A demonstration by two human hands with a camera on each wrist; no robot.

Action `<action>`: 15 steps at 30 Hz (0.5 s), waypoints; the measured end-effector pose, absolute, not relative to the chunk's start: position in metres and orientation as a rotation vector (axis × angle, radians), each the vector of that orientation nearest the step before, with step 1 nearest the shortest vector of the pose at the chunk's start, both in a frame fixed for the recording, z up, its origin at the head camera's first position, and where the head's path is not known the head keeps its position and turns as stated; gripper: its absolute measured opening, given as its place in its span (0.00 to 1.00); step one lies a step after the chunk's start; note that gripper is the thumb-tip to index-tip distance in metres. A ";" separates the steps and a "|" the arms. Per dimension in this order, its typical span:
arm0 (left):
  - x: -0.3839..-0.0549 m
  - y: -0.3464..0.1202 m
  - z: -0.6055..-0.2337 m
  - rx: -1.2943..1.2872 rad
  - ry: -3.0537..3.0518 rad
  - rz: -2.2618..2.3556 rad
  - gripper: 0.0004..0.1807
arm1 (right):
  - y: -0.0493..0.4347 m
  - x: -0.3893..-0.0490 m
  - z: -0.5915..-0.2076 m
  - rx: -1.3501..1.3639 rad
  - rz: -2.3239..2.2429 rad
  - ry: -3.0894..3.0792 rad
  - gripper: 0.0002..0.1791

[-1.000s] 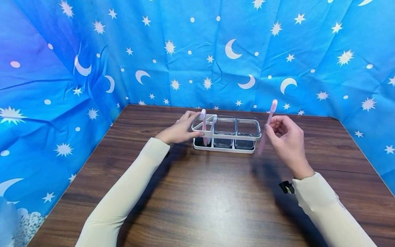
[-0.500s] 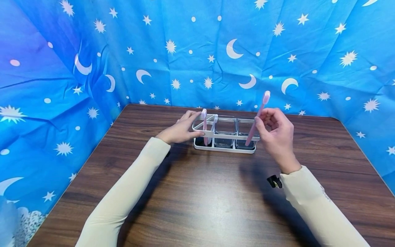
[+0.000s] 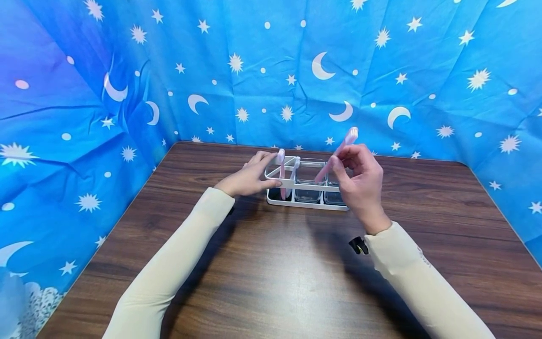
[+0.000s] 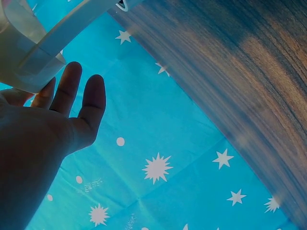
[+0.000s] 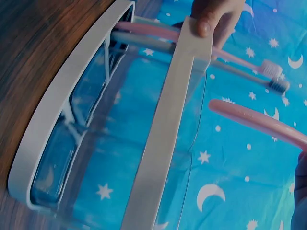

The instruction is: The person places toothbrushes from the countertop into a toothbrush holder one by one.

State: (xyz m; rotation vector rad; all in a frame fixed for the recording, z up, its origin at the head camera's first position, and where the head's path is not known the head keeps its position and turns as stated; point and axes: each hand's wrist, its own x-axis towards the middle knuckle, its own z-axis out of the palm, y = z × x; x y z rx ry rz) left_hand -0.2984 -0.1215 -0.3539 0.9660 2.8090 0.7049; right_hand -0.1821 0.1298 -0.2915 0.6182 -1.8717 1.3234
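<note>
A white toothbrush holder with clear cups stands on the table. My left hand grips its left end, thumb along the front rail; the left wrist view shows other fingers stretched past the holder's corner. My right hand pinches a pink toothbrush, tilted with its head up to the right. The handle's lower end is over the middle cup in the head view; the right wrist view shows the handle end above the rail. A pink toothbrush and a grey one stand in the left compartment.
The dark wooden table stretches toward me in front of the holder. Behind and to the left hangs a blue cloth with stars and moons. The right cup is partly hidden by my right hand.
My right hand has carried the pink toothbrush leftward, from beside the holder's right end to above its cups, and the brush leans more. My left hand has kept its hold on the holder.
</note>
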 end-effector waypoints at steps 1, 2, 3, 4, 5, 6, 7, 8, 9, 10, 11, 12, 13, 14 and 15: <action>-0.299 -0.122 -0.354 0.968 2.809 0.704 0.46 | 0.127 -0.183 -0.291 0.633 1.321 -1.862 0.10; -0.299 -0.122 -0.354 0.968 2.811 0.704 0.46 | 0.125 -0.184 -0.291 0.649 1.321 -1.852 0.10; -0.299 -0.122 -0.354 0.969 2.811 0.704 0.46 | 0.123 -0.184 -0.291 0.670 1.321 -1.842 0.10; -0.299 -0.122 -0.354 0.971 2.811 0.706 0.46 | 0.121 -0.185 -0.290 0.685 1.325 -1.834 0.10; -0.299 -0.122 -0.354 0.971 2.811 0.708 0.46 | 0.119 -0.186 -0.290 0.695 1.324 -1.829 0.10; -0.300 -0.122 -0.354 0.973 2.810 0.708 0.46 | 0.117 -0.187 -0.289 0.709 1.331 -1.821 0.10; -0.300 -0.122 -0.354 0.974 2.809 0.707 0.47 | 0.115 -0.188 -0.289 0.719 1.336 -1.815 0.10; -0.300 -0.122 -0.354 0.974 2.809 0.707 0.47 | 0.112 -0.189 -0.288 0.727 1.343 -1.809 0.09; -0.300 -0.122 -0.354 0.973 2.808 0.705 0.47 | 0.110 -0.190 -0.288 0.735 1.346 -1.807 0.09; -0.300 -0.122 -0.354 0.971 2.807 0.706 0.47 | 0.108 -0.191 -0.287 0.743 1.344 -1.810 0.09; -0.300 -0.122 -0.354 0.967 2.806 0.706 0.47 | 0.106 -0.193 -0.287 0.751 1.343 -1.813 0.09; -0.300 -0.122 -0.353 0.964 2.805 0.707 0.47 | 0.103 -0.193 -0.287 0.756 1.341 -1.817 0.09; -0.300 -0.122 -0.353 0.959 2.804 0.708 0.47 | 0.101 -0.194 -0.287 0.758 1.337 -1.823 0.08; -0.300 -0.122 -0.353 0.956 2.804 0.710 0.47 | 0.099 -0.196 -0.287 0.761 1.333 -1.830 0.08; -0.300 -0.122 -0.353 0.952 2.804 0.711 0.47 | 0.097 -0.197 -0.288 0.767 1.326 -1.840 0.08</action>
